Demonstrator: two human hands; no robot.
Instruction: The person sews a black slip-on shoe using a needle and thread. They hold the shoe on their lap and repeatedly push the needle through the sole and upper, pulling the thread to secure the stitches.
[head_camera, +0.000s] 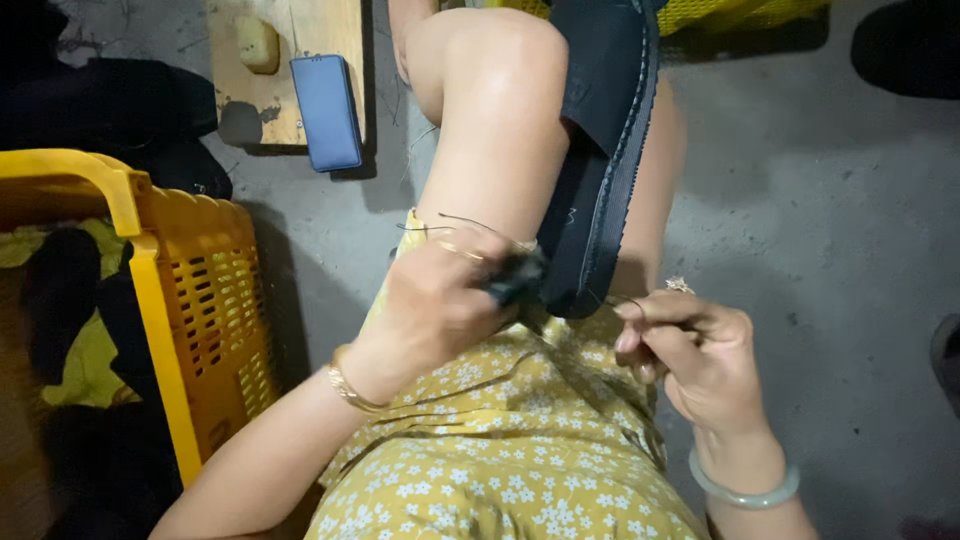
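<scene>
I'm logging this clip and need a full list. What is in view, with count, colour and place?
shoe sole: one, dark navy, clamped between the knees
thread: one, dark, thin, by the sole's near end
basket: one, yellow plastic, left, dark and yellow pieces inside
board: one, pale wood, on the floor, top left
case: one, blue, flat, on the board's edge
floor: grey concrete
dress: yellow, white flowers, over the lap
left hand: gold bangle, gripping a dark tool at the sole
right hand: ring, pale green bangle, pinching thread

A shoe sole rests between the knees, basket at left.
</scene>
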